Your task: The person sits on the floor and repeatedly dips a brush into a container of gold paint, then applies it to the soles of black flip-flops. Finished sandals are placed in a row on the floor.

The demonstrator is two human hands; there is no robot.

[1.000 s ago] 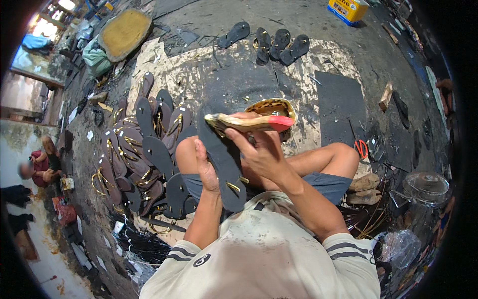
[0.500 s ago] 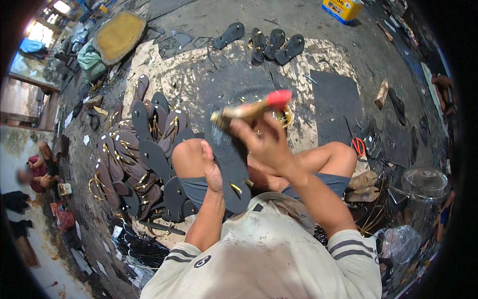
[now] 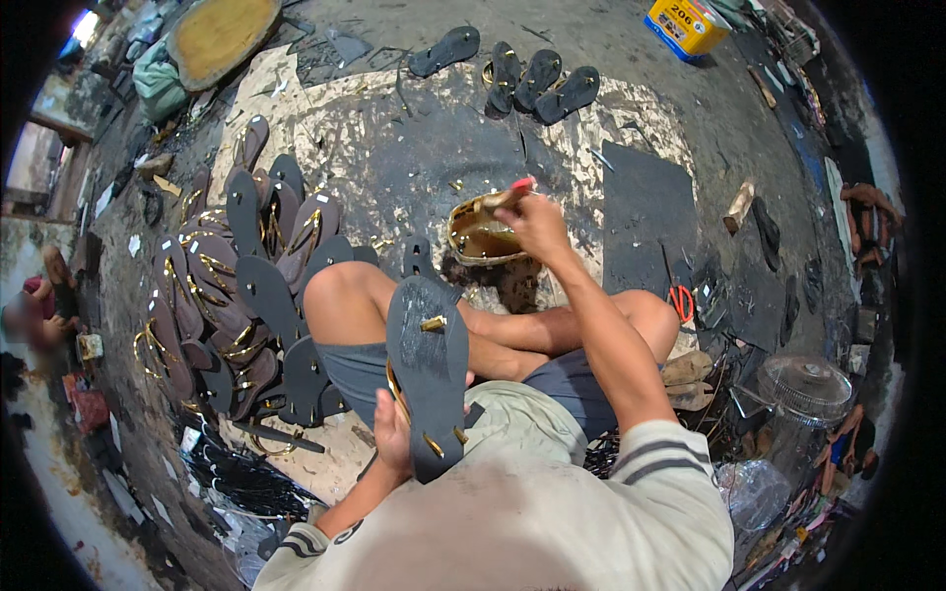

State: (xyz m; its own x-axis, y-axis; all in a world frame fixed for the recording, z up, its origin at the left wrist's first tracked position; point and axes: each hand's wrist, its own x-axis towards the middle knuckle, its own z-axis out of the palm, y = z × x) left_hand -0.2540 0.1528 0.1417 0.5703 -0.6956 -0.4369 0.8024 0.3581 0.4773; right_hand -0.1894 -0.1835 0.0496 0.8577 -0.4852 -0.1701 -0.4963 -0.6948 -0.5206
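My left hand holds a dark grey flip-flop in front of my lap, its underside facing up. Gold strap ends poke through the sole, and the toe half has a wet sheen. Over a yellowish open container on the floor, my right hand is closed round a brush with a red handle end. The brush's tip is at or inside the container, partly out of sight. A small dark sole lies between the container and my left knee.
Many flip-flops with gold straps are heaped to my left. Several more lie at the far edge of the worn mat. A black sheet, red-handled scissors and a fan are at my right. A yellow tin stands far right.
My right hand has moved the brush off the flip-flop to the container. My left hand has drawn the flip-flop lower and nearer my body. The whole view has shifted slightly.
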